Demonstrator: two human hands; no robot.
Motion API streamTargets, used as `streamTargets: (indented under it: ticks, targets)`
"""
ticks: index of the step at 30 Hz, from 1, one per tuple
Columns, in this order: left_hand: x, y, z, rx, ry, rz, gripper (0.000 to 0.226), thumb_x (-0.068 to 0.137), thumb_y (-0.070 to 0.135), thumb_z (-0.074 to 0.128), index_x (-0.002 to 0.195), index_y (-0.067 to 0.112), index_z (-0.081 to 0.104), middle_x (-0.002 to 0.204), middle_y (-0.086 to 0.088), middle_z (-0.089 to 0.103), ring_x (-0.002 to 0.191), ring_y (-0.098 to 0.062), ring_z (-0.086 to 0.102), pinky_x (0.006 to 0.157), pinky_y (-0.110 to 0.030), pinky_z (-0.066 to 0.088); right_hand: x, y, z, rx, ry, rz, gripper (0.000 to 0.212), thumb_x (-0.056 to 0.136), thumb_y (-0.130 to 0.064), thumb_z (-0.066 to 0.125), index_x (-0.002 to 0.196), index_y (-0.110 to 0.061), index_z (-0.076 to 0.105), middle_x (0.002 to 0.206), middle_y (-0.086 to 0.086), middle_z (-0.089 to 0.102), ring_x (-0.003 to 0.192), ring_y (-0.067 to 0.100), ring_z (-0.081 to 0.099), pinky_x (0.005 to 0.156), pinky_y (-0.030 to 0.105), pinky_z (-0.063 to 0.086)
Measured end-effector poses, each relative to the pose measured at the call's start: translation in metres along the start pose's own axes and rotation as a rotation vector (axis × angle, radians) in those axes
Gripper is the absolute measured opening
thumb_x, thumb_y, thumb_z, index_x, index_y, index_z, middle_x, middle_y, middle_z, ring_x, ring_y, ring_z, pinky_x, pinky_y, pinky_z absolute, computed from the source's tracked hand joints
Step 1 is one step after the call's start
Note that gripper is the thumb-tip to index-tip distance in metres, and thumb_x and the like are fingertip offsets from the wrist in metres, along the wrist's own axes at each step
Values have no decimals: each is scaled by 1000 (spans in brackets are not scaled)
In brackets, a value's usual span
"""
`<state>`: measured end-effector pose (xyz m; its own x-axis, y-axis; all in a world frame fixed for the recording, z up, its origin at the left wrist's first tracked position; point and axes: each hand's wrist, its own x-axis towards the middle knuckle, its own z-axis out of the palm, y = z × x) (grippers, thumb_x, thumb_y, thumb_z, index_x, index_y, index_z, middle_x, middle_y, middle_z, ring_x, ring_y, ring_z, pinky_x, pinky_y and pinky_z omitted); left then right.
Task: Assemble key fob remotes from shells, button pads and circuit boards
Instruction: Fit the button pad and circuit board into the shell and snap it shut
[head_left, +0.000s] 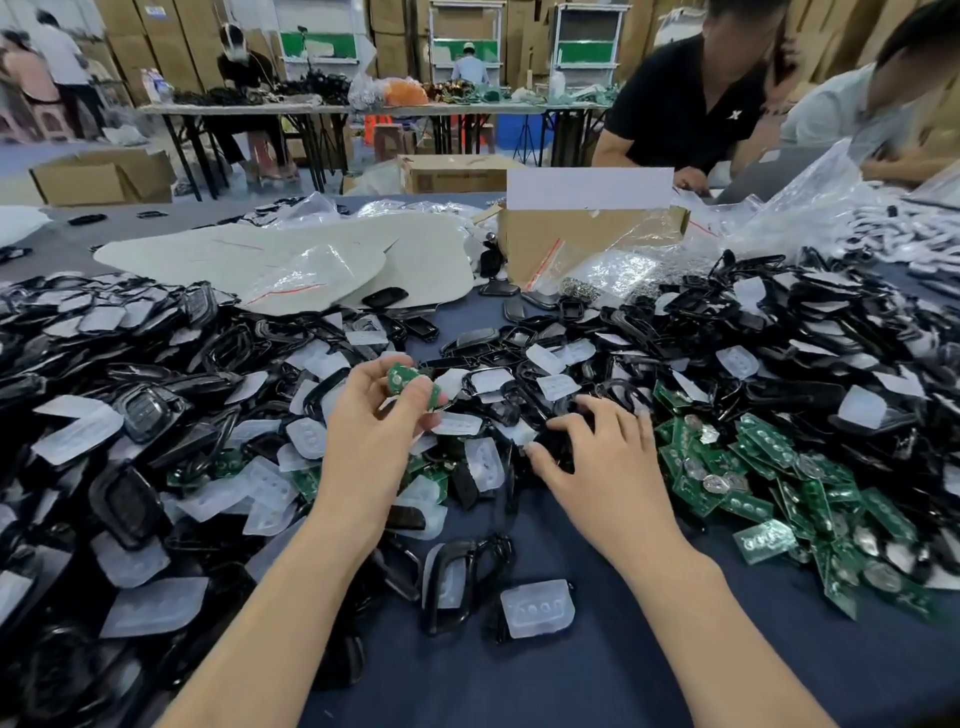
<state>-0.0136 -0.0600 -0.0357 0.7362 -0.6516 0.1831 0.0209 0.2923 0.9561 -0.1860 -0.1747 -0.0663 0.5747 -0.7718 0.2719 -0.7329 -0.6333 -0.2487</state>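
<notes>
One green circuit board (411, 384) sits just left of the frame's centre, pinched between the thumb and curled fingertips of the left hand (371, 431), which is lifted a little above the heap. The right hand (602, 457), just right of centre, lies low on the pile with its fingers bent and spread; the thumb and forefinger close round a black shell (557, 442).

Beside that hand, toward the right of the frame, lies a heap of loose green boards (753, 467), many carrying round silver cells. Translucent white button pads (537, 608) are scattered through the middle and lower centre, mixed with black shell frames (156, 415) that fill the left side and the upper right.

All of it lies on a desk (571, 680) covered in dark blue cloth. Behind the piles, in the upper middle, stands a cardboard box (587, 239) with a white flap. Clear plastic bags (805, 208) lie to its right and a pale sheet (291, 254) to its left. A person in a black shirt (685, 104) leans over the desk at the upper right.
</notes>
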Motion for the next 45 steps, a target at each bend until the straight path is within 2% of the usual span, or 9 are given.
streamTargets:
  ticks: [6, 12, 15, 17, 19, 26, 35, 39, 45]
  targets:
    - [-1, 4, -1, -65, -11, 9, 16, 97, 9, 63, 108, 21, 64, 97, -8, 65, 85, -18, 71, 71, -22, 56, -1, 6, 1, 87, 24, -26, 36, 99, -56, 46, 109, -24, 61, 146, 1, 43, 148, 19, 24, 125, 48, 1]
    - [-3, -1, -2, 83, -31, 33, 28, 97, 20, 65, 117, 39, 65, 91, 10, 69, 76, -8, 63, 70, -20, 53, -2, 6, -2, 15, -133, -23, 70, 83, -75, 14, 116, -27, 53, 160, 1, 28, 155, 22, 1, 123, 52, -6]
    - [-4, -2, -3, 137, -6, 41, 26, 95, 25, 67, 119, 34, 60, 102, 6, 70, 74, -4, 62, 71, -23, 51, -1, 6, -4, 45, -72, -35, 46, 92, -68, 32, 104, -29, 53, 148, -5, 41, 154, 15, 9, 123, 47, -7]
    - [-4, -2, -2, 144, -11, 48, 21, 95, 25, 67, 114, 32, 60, 97, 8, 71, 71, -5, 61, 68, -22, 51, -3, 2, -9, 312, 76, 7, 28, 93, -61, 50, 91, -33, 51, 113, -21, 58, 133, -8, 38, 123, 41, 18]
    - [-5, -1, -1, 135, -34, 51, 19, 97, 22, 64, 112, 31, 59, 85, 12, 68, 67, -7, 58, 67, -21, 52, -4, -2, -17, 729, 187, 133, 24, 90, -60, 60, 86, -37, 53, 82, -20, 64, 86, -11, 58, 84, 21, 50]
    - [-11, 2, 6, 52, -134, -2, 18, 97, 14, 63, 112, 16, 53, 81, 10, 68, 82, -20, 71, 88, -42, 58, 0, -9, -26, 1640, -91, 434, 28, 75, -29, 73, 96, -14, 64, 64, -11, 62, 46, 8, 55, 39, 18, 40]
    - [-21, 7, 16, 265, -203, -6, 18, 93, 19, 69, 100, 17, 53, 96, -15, 68, 87, -30, 70, 85, -42, 55, 3, -9, -23, 1846, -391, 438, 26, 69, -14, 80, 94, -16, 82, 77, -1, 65, 61, 8, 56, 52, 20, 49]
    - [-25, 9, 20, 287, -254, -22, 16, 92, 17, 70, 98, 18, 55, 96, -18, 69, 90, -40, 64, 88, -49, 51, 4, -10, -26, 1972, -439, 448, 19, 80, -9, 70, 97, -11, 78, 112, 22, 73, 92, 29, 74, 77, 36, 62]
    - [-25, 11, 22, 238, -214, -33, 15, 92, 14, 69, 102, 13, 57, 93, -9, 75, 76, -16, 69, 75, -21, 56, 4, -14, -29, 1992, -444, 454, 12, 89, -9, 60, 101, -9, 63, 103, 19, 74, 84, 29, 75, 66, 31, 61]
